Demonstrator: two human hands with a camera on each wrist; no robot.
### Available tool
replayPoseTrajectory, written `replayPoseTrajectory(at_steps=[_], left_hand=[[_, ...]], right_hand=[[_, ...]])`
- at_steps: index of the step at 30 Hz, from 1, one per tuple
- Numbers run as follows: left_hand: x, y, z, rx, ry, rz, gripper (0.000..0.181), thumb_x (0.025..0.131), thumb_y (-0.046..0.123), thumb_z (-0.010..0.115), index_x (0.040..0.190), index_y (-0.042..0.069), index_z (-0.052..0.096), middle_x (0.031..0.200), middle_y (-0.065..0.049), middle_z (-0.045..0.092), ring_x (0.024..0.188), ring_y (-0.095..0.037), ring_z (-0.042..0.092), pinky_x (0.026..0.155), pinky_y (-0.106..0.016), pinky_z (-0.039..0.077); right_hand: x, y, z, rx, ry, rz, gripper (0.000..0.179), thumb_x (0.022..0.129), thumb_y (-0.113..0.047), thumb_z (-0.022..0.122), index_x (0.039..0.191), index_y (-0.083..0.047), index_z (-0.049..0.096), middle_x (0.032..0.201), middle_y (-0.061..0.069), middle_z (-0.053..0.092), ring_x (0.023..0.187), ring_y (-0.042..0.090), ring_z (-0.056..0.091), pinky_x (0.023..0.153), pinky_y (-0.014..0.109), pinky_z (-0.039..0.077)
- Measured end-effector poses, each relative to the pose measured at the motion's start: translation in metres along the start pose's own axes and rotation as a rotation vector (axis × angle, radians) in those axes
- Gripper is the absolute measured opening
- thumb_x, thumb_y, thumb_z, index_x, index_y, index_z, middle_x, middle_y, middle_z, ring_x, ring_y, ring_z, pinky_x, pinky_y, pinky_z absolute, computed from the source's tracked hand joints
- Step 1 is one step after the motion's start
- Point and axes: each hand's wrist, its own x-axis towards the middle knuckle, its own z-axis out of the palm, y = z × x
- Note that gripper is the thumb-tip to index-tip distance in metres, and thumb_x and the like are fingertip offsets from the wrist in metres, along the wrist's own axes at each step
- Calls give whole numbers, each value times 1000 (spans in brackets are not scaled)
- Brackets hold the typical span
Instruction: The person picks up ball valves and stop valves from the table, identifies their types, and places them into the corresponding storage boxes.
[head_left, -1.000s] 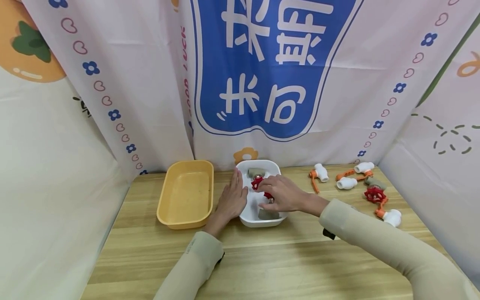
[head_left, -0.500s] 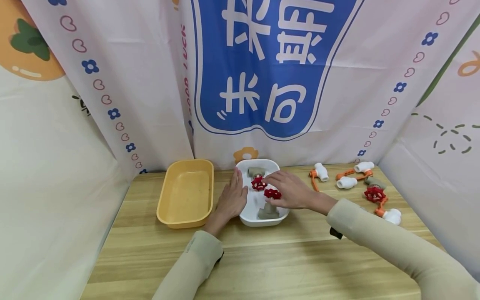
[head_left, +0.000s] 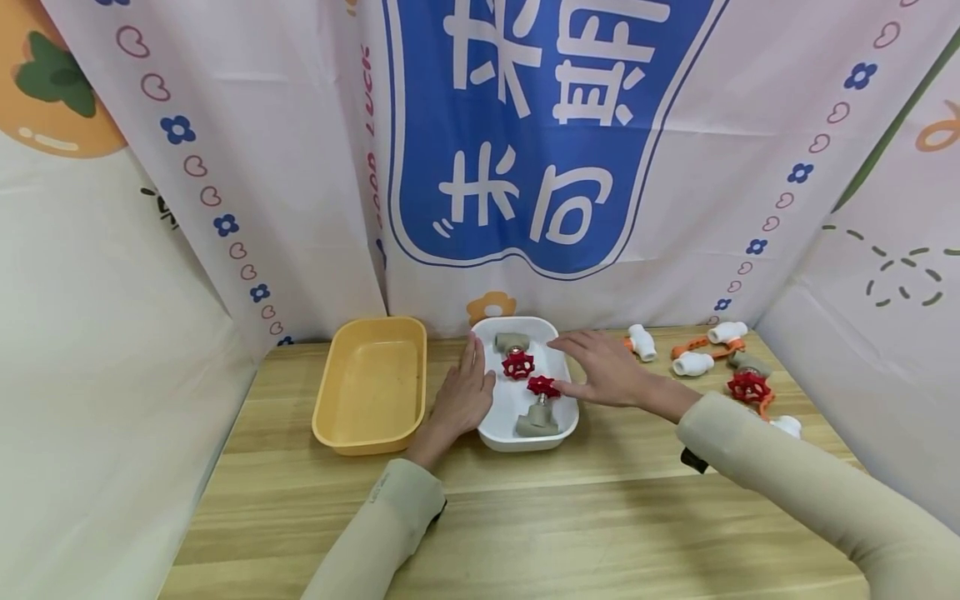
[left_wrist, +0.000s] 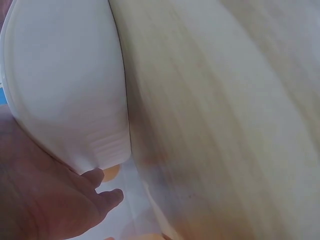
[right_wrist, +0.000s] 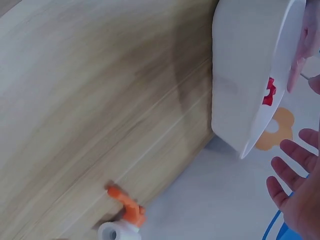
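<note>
The left hand [head_left: 463, 398] rests straight-fingered against the white tub [head_left: 498, 410] — the right hand [head_left: 609, 371] hangs spread near a red-topped tap [head_left: 538, 414] inside

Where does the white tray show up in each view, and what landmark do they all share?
Head: white tray, a little below and right of centre.
Left wrist: white tray, upper left.
Right wrist: white tray, upper right.
Shared landmark: the wooden tabletop.

seemingly wooden table [head_left: 525, 525]: trays [head_left: 370, 392], valves [head_left: 693, 364]
</note>
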Motion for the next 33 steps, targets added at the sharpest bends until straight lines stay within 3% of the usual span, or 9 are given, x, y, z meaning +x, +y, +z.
replayPoseTrajectory(at_steps=[14,33], left_hand=[[1,-2,0,22,-8,-5,71,115,41,26,170,6,-2,179,-5,-12,164,-31,9,131,-57,14],[0,0,-1,24,-12,-10,71,115,36,32,170,6,-2,179,-4,-13,165,-30,7,131,-57,15]], right_hand=[[-17,27,-18,-37,30,68,65,90,-44,80,142,-8,64,139,17,67,130,41,60,108,64,47],[-50,74,-31,-65,-1,215,70,93,-45,78,145,-1,61,143,25,63,131,48,58,109,69,43]])
